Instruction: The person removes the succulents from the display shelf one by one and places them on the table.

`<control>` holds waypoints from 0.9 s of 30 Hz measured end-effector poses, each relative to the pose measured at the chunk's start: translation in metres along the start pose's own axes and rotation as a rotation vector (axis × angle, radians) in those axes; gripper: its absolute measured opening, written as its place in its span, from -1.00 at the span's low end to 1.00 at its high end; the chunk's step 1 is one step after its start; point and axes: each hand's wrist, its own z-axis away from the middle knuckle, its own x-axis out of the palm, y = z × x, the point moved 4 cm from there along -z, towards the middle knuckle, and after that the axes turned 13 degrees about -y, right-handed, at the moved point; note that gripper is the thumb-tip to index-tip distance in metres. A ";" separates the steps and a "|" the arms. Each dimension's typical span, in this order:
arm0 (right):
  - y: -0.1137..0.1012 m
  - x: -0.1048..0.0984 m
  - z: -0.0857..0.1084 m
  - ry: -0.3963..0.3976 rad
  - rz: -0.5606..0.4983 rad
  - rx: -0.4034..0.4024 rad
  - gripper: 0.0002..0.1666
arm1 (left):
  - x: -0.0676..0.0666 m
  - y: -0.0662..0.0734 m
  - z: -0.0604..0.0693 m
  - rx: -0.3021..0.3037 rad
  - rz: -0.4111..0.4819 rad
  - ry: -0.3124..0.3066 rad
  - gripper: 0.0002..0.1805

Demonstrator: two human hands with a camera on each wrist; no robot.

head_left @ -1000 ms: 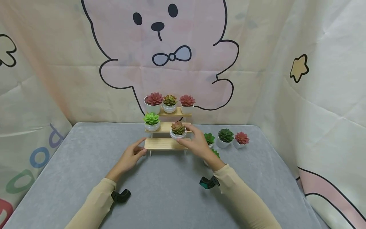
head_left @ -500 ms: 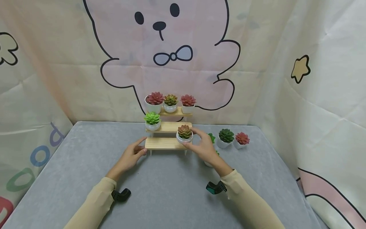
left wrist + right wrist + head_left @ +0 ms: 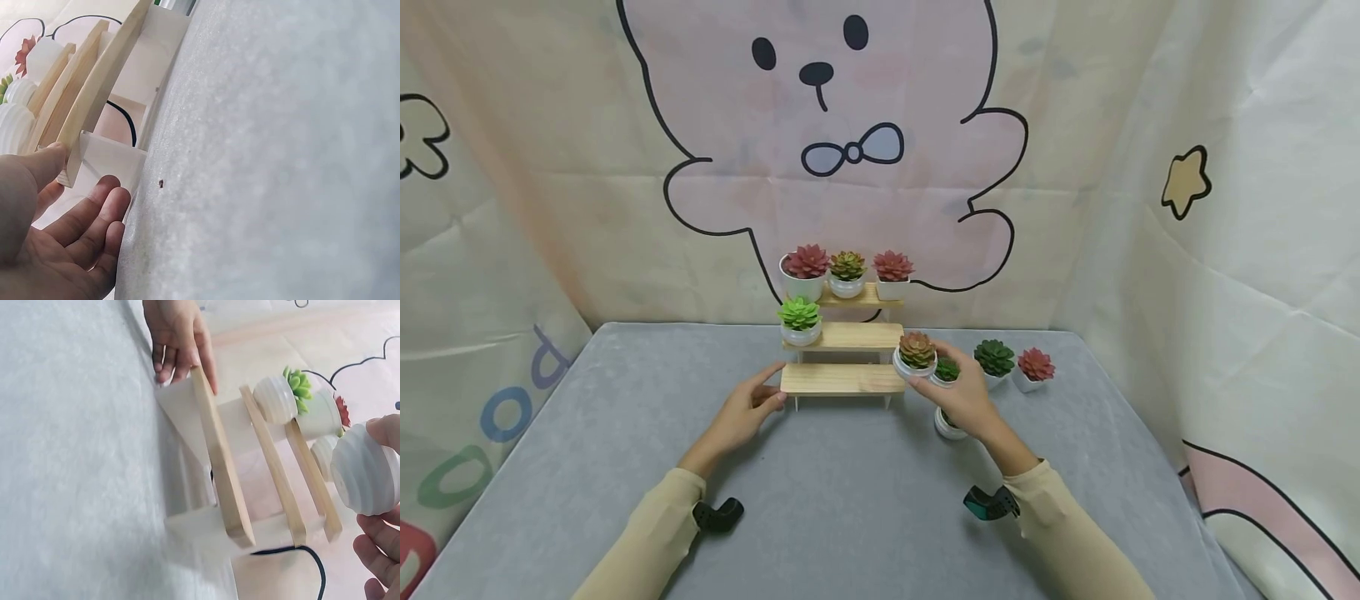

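A three-tier wooden plant stand (image 3: 844, 379) with white supports stands near the back of the table. My left hand (image 3: 739, 417) holds the left end of its lowest shelf, thumb and forefinger at the edge in the left wrist view. With my right hand (image 3: 961, 393) I pinch a white ribbed pot (image 3: 365, 472) holding a reddish-brown succulent (image 3: 917, 350), raised just off the stand's right end. A bright green succulent (image 3: 800, 313) sits at the left of the middle shelf. Two red succulents (image 3: 807, 262) and a yellow-green one (image 3: 847, 267) stand on the top shelf.
Right of the stand, a dark green succulent (image 3: 994, 358) and a red one (image 3: 1035, 364) stand on the grey table (image 3: 850, 517). Another green succulent (image 3: 947, 370) and a white pot (image 3: 948, 425) are partly hidden by my right hand. A printed curtain (image 3: 1075, 183) hangs behind.
My right hand has carried the reddish-brown succulent rightward, from in front of the middle shelf to past the stand's right end. My left hand has stayed at the lowest shelf.
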 end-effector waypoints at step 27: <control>0.039 -0.038 0.046 0.074 0.044 0.105 -0.31 | 0.001 0.000 0.001 -0.015 0.002 0.005 -0.37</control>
